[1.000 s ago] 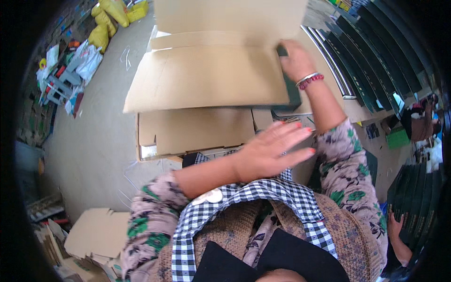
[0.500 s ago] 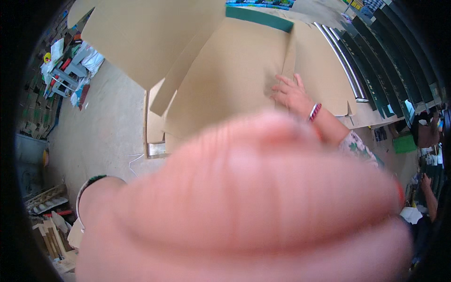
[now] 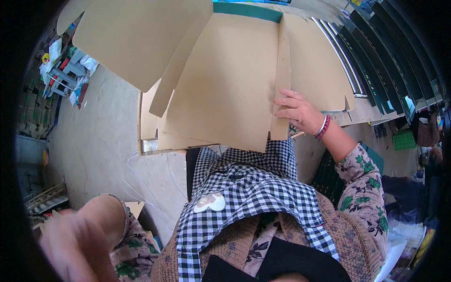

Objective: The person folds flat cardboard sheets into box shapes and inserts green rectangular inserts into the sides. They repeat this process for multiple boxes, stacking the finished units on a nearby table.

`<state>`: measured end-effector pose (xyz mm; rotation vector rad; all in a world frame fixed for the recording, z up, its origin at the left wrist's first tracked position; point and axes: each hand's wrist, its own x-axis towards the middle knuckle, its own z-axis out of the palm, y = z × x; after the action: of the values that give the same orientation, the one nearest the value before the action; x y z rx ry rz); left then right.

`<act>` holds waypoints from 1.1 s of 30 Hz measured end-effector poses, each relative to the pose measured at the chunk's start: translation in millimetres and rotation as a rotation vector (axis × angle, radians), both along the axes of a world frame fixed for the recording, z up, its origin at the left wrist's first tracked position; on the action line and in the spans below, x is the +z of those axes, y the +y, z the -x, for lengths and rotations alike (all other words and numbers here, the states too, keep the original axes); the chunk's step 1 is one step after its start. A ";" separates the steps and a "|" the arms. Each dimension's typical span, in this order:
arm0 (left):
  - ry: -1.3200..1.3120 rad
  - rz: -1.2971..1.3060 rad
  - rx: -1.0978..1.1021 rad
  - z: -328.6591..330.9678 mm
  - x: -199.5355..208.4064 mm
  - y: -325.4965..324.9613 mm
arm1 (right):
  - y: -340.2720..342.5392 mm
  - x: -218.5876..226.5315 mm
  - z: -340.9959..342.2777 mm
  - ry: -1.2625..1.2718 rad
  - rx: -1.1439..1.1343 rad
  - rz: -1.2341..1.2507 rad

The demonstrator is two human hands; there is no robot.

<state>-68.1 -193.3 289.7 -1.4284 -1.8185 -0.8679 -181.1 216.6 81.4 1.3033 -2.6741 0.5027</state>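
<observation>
In front of me lies an unfolded cardboard box, brown inside, with a green wall at its far end. A large flap stands out on its left, and a second panel spreads to the right. My right hand rests on the raised right side strip, fingers stretched over it and apart, gripping nothing. My left hand is off the cardboard at the lower left, close to the camera; motion smears its fingers.
Long dark green strips and shiny metal bars lie at the right. A grey stool with bags and tools stands on the floor at the left. Wooden pieces lie at the lower left, and a green basket sits at the right.
My left hand has moved from right before the camera to the lower left, uncovering my checked apron. The right hand has slid nearer to me along the side strip.
</observation>
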 end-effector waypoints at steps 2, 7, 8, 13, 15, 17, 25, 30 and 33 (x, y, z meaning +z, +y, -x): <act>-0.173 -0.142 0.388 27.0 -7.5 -4.7 | 4.2 1.0 -0.2 -0.048 -0.008 0.011; 0.141 0.856 0.772 150.9 -95.5 -22.5 | 23.1 0.7 2.6 -0.105 0.036 0.016; 0.183 1.045 0.763 164.5 -121.4 -26.5 | 27.7 1.0 3.7 -0.109 0.019 0.010; 0.165 1.310 0.586 212.3 -164.0 -12.1 | 34.8 5.0 5.7 -0.117 -0.130 0.042; -0.090 1.231 0.582 214.3 -153.7 4.9 | 27.4 5.7 8.6 -0.146 -0.291 0.059; -0.171 1.082 0.593 199.5 -154.7 22.0 | 15.6 4.8 13.3 0.029 -0.356 -0.042; -0.272 0.666 0.783 116.8 -211.2 57.1 | -8.6 -0.6 15.3 0.016 -0.311 -0.192; -0.280 0.809 0.624 78.7 -198.0 67.5 | -1.9 -1.6 11.4 0.050 -0.303 -0.180; -0.350 0.961 0.567 61.6 -201.5 66.4 | -1.0 -5.3 12.9 0.034 -0.336 -0.157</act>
<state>-129.7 -126.9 88.2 -1.1430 -2.9216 0.1151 -194.0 215.6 76.0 0.8529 -2.8677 0.2312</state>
